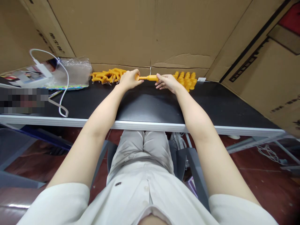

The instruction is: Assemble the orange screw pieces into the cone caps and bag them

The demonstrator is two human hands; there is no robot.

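Over the back of the black table I hold an orange plastic piece (152, 77) level between both hands. Its thin ribbed end runs into the closed fingers of my left hand (129, 80). The thicker end reaches my right hand (168, 82), pinched by thumb and fingers. My fingers hide both ends, so its exact kind is unclear. Left of my left hand lies a heap of similar orange pieces (107, 76) with small silver metal bits along the front. Behind and right of my right hand are several orange ribbed pieces (187, 80) lined up in rows.
A cardboard wall (150, 34) rises behind the black table (150, 107). On the left lie a clear plastic bag (75, 73), a white cable (67, 75) and a white power block (44, 69). A small white label (201, 79) sits at the back right.
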